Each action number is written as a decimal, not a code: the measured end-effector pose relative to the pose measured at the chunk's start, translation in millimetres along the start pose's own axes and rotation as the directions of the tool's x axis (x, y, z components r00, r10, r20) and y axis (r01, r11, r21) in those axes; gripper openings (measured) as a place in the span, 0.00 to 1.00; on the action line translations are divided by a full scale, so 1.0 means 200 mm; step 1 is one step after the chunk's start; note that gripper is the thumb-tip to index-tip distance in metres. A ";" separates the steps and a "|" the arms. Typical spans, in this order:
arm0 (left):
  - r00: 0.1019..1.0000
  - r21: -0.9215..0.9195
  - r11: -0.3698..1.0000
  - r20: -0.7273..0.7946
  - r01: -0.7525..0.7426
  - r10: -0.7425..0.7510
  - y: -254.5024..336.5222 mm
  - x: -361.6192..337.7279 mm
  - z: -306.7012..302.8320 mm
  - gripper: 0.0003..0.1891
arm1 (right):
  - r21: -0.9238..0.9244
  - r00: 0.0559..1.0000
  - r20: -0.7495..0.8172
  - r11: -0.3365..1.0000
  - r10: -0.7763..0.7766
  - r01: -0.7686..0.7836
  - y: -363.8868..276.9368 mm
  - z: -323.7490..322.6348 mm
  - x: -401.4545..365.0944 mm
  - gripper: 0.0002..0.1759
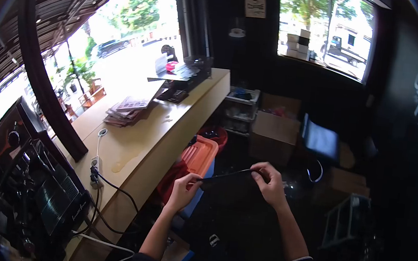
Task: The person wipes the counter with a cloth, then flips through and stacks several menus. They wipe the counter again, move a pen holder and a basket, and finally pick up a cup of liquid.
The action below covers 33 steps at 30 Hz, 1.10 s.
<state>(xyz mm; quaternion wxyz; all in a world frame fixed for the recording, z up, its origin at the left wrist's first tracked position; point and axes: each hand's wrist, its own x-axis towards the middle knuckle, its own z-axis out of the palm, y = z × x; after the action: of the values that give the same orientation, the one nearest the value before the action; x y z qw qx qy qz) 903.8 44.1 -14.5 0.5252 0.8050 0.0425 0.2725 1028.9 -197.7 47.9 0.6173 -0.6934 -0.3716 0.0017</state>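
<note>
A thin black sheet (229,184), cloth or plastic, hangs stretched between my two hands in front of me. Its upper edge runs nearly straight, and its lower part blends into the dark floor. At one corner, my left hand (183,191) is closed in a pinch, close to the orange lid. The other corner, slightly higher, is pinched between thumb and fingers of my right hand (268,183). Behind my left hand lies the orange lid (200,155) on a blue bin (192,205), with red material beside it.
A long wooden counter (139,161) on the left carries stacked papers (128,109), a power strip (95,172) and cables. A black espresso machine (54,196) stands at its near end. Cardboard boxes (275,132), a shelf rack (240,111) and a grey crate (344,221) stand beyond and right.
</note>
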 end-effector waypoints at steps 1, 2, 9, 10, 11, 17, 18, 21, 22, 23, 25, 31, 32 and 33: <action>0.997 -0.073 0.995 -0.015 0.069 -0.070 -0.04 0.04 -0.04 0.05 | 0.012 0.997 -0.073 1.000 -0.027 0.028 0.04 0.02 0.08 0.08; 0.994 -0.185 0.980 -0.073 0.070 -0.085 -0.07 0.09 -0.07 0.04 | 0.066 0.998 0.014 0.996 0.055 -0.055 0.06 0.03 0.15 0.12; 0.970 -0.460 0.888 -0.213 0.010 -0.121 -0.13 0.42 -0.25 0.03 | 0.373 0.921 0.382 0.924 -0.072 -0.082 0.33 0.34 0.81 0.09; 0.964 -0.450 0.893 -0.235 0.006 -0.124 -0.11 0.48 -0.25 0.04 | 0.398 0.882 0.469 0.902 -0.046 -0.165 0.31 0.37 0.87 0.08; 0.959 -0.441 0.897 -0.255 -0.002 -0.124 -0.11 0.54 -0.25 0.04 | 0.401 0.869 0.491 0.901 -0.056 -0.169 0.31 0.40 0.94 0.08; 0.942 -0.295 0.955 -0.315 0.014 -0.111 -0.24 0.71 -0.25 0.05 | 0.409 0.686 0.717 0.870 -0.121 -0.274 0.31 0.66 1.16 0.14; 0.943 -0.159 0.987 -0.331 -0.030 -0.025 -0.25 0.74 -0.25 0.05 | 0.310 0.674 0.734 0.926 -0.087 -0.217 0.37 0.71 1.20 0.14; 0.932 0.003 0.999 -0.361 -0.033 0.032 -0.23 0.78 -0.30 0.05 | 0.297 0.661 0.658 0.931 -0.361 0.213 0.44 0.90 1.33 0.09; 0.922 -0.013 0.999 -0.387 0.031 -0.033 -0.22 0.79 -0.32 0.05 | 0.265 0.701 0.589 0.916 -0.401 0.301 0.41 0.94 1.36 0.08; 0.906 -0.031 0.995 -0.412 0.091 -0.096 -0.22 0.80 -0.34 0.06 | 0.284 0.682 0.603 0.911 -0.413 0.300 0.43 0.99 1.40 0.08; 0.873 -0.056 0.987 -0.460 0.151 -0.160 -0.25 0.82 -0.38 0.10 | 0.477 0.667 0.492 0.814 -0.559 0.330 0.51 1.10 1.47 0.10; 0.881 0.327 0.911 -0.467 0.250 -0.075 -0.26 1.01 -0.43 0.16 | 0.406 0.574 0.654 0.869 -0.493 0.283 0.60 1.15 1.71 0.11; 0.873 0.328 0.907 -0.480 0.263 -0.080 -0.28 1.06 -0.42 0.16 | 0.470 0.594 0.646 0.863 -0.479 0.185 0.63 1.15 1.76 0.12; 0.877 0.255 0.936 -0.470 0.245 -0.101 -0.29 1.12 -0.40 0.14 | 0.529 0.615 0.639 0.844 -0.462 0.084 0.66 1.14 1.82 0.13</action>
<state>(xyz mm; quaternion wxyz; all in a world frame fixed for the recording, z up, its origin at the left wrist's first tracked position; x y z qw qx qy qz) 1067.9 214.0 48.0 0.3921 0.7843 0.2772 0.3927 1255.3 191.4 46.5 0.5442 -0.4009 -0.6841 0.2740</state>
